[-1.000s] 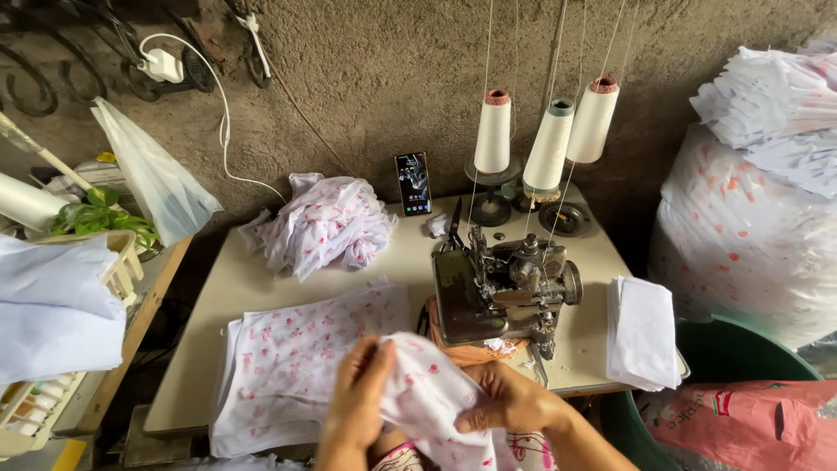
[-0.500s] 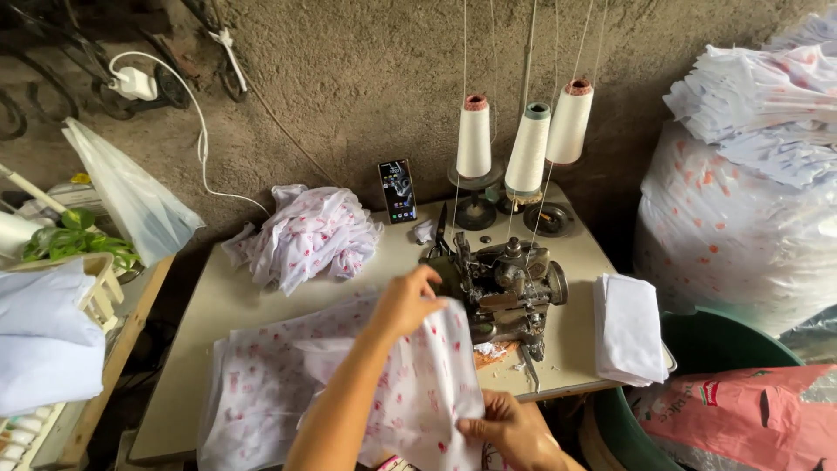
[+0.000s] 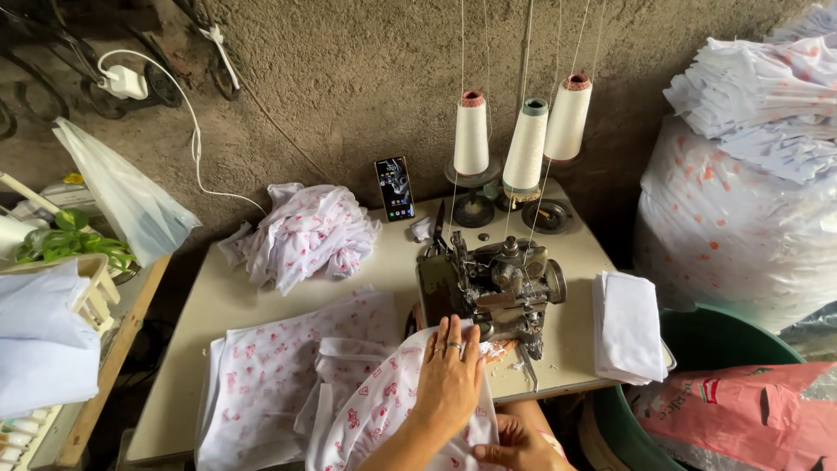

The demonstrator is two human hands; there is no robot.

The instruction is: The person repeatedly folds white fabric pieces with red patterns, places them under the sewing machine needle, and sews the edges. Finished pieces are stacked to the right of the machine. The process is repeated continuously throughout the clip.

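A white fabric piece with a red print (image 3: 375, 410) lies on the table in front of the overlock sewing machine (image 3: 493, 288). My left hand (image 3: 451, 377) rests flat on this fabric, fingers stretched toward the machine's foot, a ring on one finger. My right hand (image 3: 516, 443) is low at the table's front edge and pinches the same fabric's near edge. More printed pieces (image 3: 270, 375) lie flat to the left of my hands.
Three thread cones (image 3: 523, 139) stand behind the machine, next to a phone (image 3: 395, 188) propped on the wall. A crumpled printed heap (image 3: 305, 231) lies at back left, folded white cloth (image 3: 629, 324) at right. A green tub (image 3: 741, 349) and a big fabric sack (image 3: 741, 218) stand right of the table (image 3: 209, 305).
My left hand has come down from a raised reach and now lies flat on the fabric by the machine. The fabric has been spread onto the table; my right hand stays low.
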